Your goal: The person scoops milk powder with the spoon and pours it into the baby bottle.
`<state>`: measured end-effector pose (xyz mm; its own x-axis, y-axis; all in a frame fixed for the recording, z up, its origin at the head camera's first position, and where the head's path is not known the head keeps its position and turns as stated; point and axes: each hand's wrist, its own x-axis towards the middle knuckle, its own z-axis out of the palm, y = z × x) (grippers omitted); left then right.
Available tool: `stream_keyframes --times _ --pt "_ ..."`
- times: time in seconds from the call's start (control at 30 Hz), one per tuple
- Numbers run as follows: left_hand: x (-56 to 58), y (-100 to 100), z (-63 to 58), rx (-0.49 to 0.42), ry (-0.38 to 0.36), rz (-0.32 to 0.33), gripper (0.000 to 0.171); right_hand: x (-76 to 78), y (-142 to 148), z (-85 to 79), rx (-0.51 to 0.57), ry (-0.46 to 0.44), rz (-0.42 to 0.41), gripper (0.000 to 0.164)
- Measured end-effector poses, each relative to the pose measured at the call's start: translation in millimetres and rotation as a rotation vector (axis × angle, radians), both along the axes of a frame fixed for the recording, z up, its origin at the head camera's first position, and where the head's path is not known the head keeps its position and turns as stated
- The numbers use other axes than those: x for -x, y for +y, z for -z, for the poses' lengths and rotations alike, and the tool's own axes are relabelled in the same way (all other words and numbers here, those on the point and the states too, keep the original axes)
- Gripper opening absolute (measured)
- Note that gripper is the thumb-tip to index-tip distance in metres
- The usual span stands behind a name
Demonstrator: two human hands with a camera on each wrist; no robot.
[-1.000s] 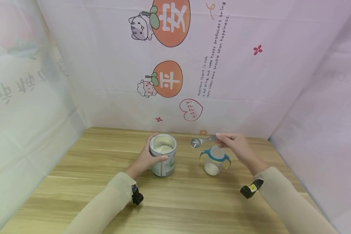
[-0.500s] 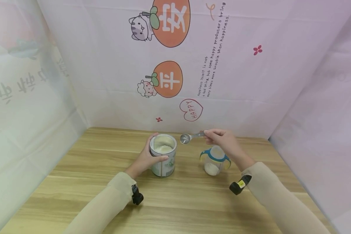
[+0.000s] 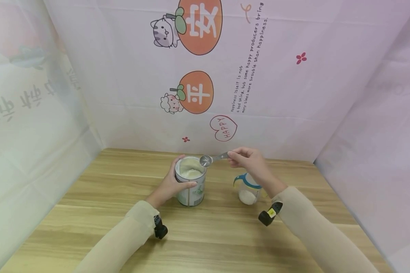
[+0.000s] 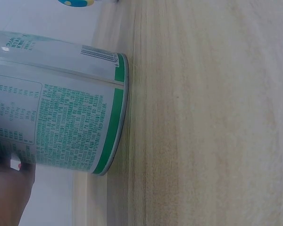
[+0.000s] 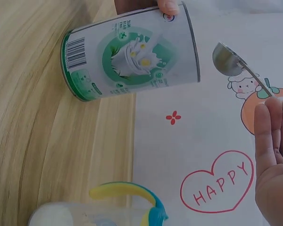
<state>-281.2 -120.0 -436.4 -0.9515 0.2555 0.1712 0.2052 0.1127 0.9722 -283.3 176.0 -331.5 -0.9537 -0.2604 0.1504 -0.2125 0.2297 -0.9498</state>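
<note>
My left hand [image 3: 171, 185] grips a white and green milk powder can [image 3: 194, 195] around its upper side, thumb across the front. The can stands upright and open, with pale powder [image 3: 191, 174] inside. My right hand [image 3: 249, 161] pinches the handle end of a metal measuring spoon [image 3: 206, 160]. In the head view the spoon's bowl overlaps the can's right rim; the right wrist view shows the bowl [image 5: 227, 60] just above the can's mouth. A clear baby bottle [image 3: 247, 196] with a blue collar, yellow-and-blue handles and white powder at its bottom stands below my right forearm, partly hidden.
The wooden table [image 3: 205, 239] carries the can and the bottle. A printed cloth [image 3: 273, 125] hangs right behind the table's back edge, and pale cloth walls [image 3: 379, 151] rise on both sides.
My right hand has carried the measuring spoon leftward, from above the bottle to the can's rim. The left hand and the can have stayed in place.
</note>
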Motion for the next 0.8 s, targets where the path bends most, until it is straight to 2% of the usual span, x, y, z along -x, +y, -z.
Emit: stream_keyframes --times 0.23,0.53,0.8 --pt "0.2 0.3 -0.4 0.013 0.005 -0.003 0.107 3.2 -16.5 -0.1 0.0 0.022 0.002 0.032" --pt "1.2 -0.1 -2.0 0.009 -0.017 0.026 0.11 9.5 -33.9 4.8 -0.079 0.062 -0.006 0.028" --pt "-14.8 1.3 -24.1 0.0 -0.024 0.046 0.107 15.6 -47.8 11.4 -0.116 0.132 -0.027 0.021"
